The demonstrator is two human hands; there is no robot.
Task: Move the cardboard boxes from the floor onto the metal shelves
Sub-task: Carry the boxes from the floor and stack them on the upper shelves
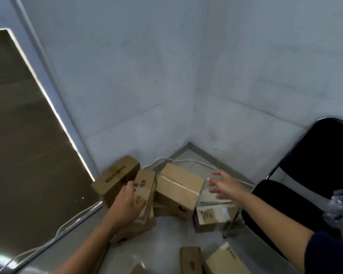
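We are picking up from the floor pile: our left hand [127,202] is curling its fingers round an upright box [145,196], our right hand [224,186], fingers spread, is reaching beside another box [178,186]; lifting comes next.

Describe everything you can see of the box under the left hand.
The box is plain brown cardboard, long and narrow, with dark printed letters ending in "SB" on its upper face and clear tape along it. It stands tilted on the floor near the wall corner, between two other boxes, leaning among them. The left hand rests on its upper face, fingers curled over the edge. Its flaps look closed.
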